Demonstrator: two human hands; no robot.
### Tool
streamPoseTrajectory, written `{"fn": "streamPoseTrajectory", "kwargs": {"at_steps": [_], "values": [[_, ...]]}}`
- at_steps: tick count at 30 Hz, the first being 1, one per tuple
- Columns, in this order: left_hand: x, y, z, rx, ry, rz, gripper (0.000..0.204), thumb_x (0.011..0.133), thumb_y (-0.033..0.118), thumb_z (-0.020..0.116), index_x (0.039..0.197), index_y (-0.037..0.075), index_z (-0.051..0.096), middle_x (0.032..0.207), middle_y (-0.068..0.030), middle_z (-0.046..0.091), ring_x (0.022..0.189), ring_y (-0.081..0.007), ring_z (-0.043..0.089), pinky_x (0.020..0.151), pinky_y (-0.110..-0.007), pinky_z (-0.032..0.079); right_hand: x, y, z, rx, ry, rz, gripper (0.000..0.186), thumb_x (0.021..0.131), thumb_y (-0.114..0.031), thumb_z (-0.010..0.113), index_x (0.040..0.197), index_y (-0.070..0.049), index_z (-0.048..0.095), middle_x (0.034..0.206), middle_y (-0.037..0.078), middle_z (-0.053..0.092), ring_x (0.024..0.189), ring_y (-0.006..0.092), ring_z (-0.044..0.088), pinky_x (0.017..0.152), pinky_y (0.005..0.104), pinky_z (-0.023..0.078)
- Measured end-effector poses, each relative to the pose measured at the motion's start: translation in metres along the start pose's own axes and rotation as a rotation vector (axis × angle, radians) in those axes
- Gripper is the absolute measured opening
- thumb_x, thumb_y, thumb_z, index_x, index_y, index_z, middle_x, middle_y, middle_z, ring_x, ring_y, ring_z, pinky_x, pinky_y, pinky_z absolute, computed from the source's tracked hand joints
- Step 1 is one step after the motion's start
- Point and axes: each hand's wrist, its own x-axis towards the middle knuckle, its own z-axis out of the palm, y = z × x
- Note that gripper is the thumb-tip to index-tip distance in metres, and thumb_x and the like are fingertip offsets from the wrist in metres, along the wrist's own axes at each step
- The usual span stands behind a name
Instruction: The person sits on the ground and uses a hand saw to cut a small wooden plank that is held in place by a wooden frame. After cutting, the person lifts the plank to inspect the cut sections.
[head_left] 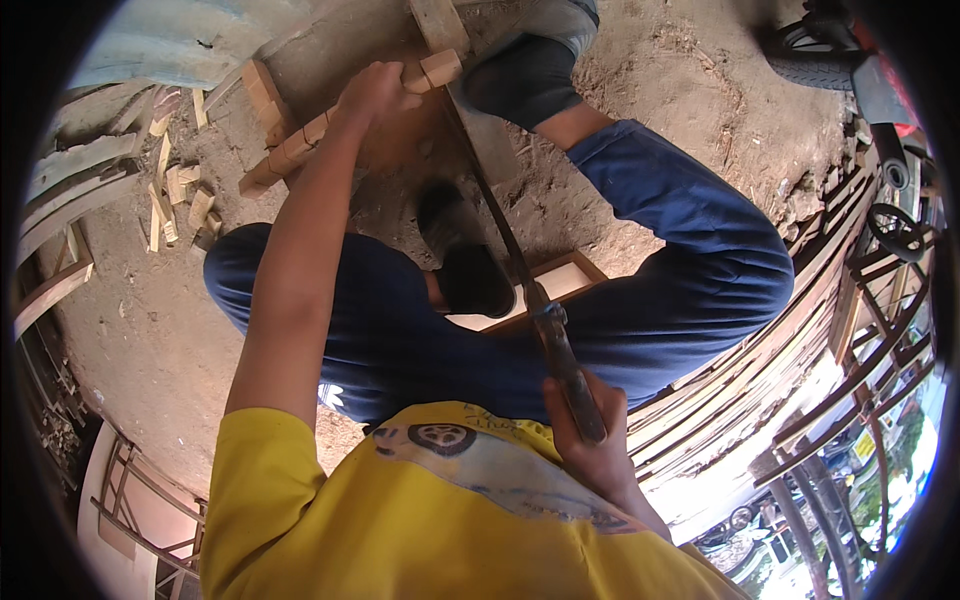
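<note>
Fingers of the left hand [372, 97] are curled over the bar [285, 155], holding it toward its right end. Fingers of the right hand [602, 455] are wrapped closely round the handle of what looks like a saw [538, 298], well apart from the bar on its near side.

The left grip probably serves to keep the bar from shifting. The bar lies aslant across a plank [437, 22] that shows beyond its right end, and near a block [262, 95] on the far side of its left part, which may prop it. The dark shoe [520, 80] just beside the bar's right end perhaps steadies the plank. The saw is held at its near end, likely so that its whole blade can lead away to the bar; crosswise lines along the bar could be cuts or joints, I cannot tell which.

As for where the bar lies, it sits directly under the left fingers, its right end sticking out past them. The blade's far tip reaches the bar just right of those fingers; whether it bites into the wood cannot be made out. Offcuts [165, 200] lie left of the bar, and a wooden frame [592, 268] well to its near side.
</note>
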Motion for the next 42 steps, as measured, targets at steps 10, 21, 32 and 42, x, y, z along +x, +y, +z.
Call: {"fn": "streamPoseTrajectory", "kwargs": {"at_steps": [10,21,32,42], "values": [[0.001,-0.004,-0.001,-0.014,-0.022,-0.012,0.042,0.073,0.032,0.074,0.095,-0.002,0.063,0.093,-0.0216,0.066,0.093,-0.0368,0.063,0.082,-0.045,0.050,-0.002,-0.004,-0.005,-0.028,-0.017,0.019,0.015,0.089,-0.005,0.061,0.077,0.002,0.056,0.055,0.002,0.046,0.052,0.0038,0.037,0.045,0.0269,0.031],[-0.004,0.001,-0.001,-0.012,0.000,0.011,0.041,0.072,0.033,0.074,0.091,-0.001,0.063,0.094,-0.0210,0.066,0.093,-0.0370,0.063,0.082,-0.045,0.050,-0.003,-0.015,-0.008,-0.098,-0.016,-0.015,0.013,0.089,-0.005,0.061,0.078,0.002,0.057,0.055,0.003,0.048,0.052,0.0045,0.039,0.046,0.0272,0.032],[0.001,-0.011,0.006,-0.025,-0.004,-0.022,0.045,0.071,0.036,0.076,0.097,0.002,0.061,0.091,-0.0220,0.064,0.093,-0.0406,0.060,0.080,-0.048,0.049,0.017,-0.017,0.010,-0.044,-0.046,-0.017,0.011,0.088,-0.007,0.060,0.082,0.002,0.057,0.057,0.010,0.054,0.049,0.0094,0.045,0.046,0.0299,0.038],[0.004,-0.006,0.002,0.016,-0.056,-0.052,0.044,0.070,0.037,0.077,0.096,0.004,0.066,0.100,-0.0163,0.067,0.099,-0.0337,0.063,0.086,-0.043,0.051,0.020,-0.011,0.004,-0.103,0.001,-0.013,0.014,0.088,-0.007,0.061,0.078,0.001,0.056,0.053,0.007,0.050,0.050,0.0081,0.048,0.046,0.0284,0.037]]}}
